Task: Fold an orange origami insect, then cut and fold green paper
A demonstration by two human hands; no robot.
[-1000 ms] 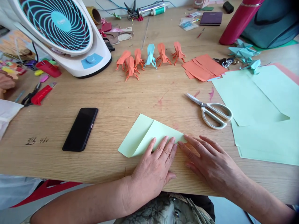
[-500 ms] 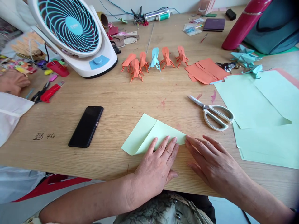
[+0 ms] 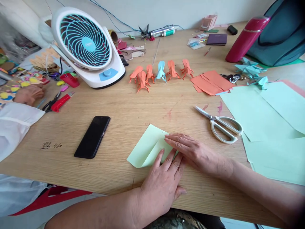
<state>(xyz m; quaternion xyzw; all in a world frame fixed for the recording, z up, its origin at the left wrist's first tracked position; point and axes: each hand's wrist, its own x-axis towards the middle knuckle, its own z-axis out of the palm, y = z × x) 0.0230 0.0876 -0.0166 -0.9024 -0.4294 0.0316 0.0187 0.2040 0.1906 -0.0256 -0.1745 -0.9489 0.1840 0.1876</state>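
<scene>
A pale green paper [image 3: 145, 143] lies on the wooden table, its right part folded over and the fold partly raised near the lower left edge. My left hand [image 3: 164, 181] rests on the folded part with its fingers spread flat. From the right, my right hand [image 3: 197, 152] lies across the paper's upper right part, fingers stretched out, its lower side touching my left fingertips. The paper's right corner is hidden under my hands.
White-handled scissors [image 3: 221, 127] lie to the right, beside large green sheets [image 3: 269, 127]. A black phone [image 3: 92, 136] is at the left. Folded orange paper figures [image 3: 143, 81], orange sheets [image 3: 213, 82] and a fan [image 3: 105, 63] stand or lie behind. A person's hand [image 3: 30, 93] is at far left.
My right hand has moved left and up from the paper's right corner onto its upper edge. My left hand still presses the paper. The camera view has tilted up slightly.
</scene>
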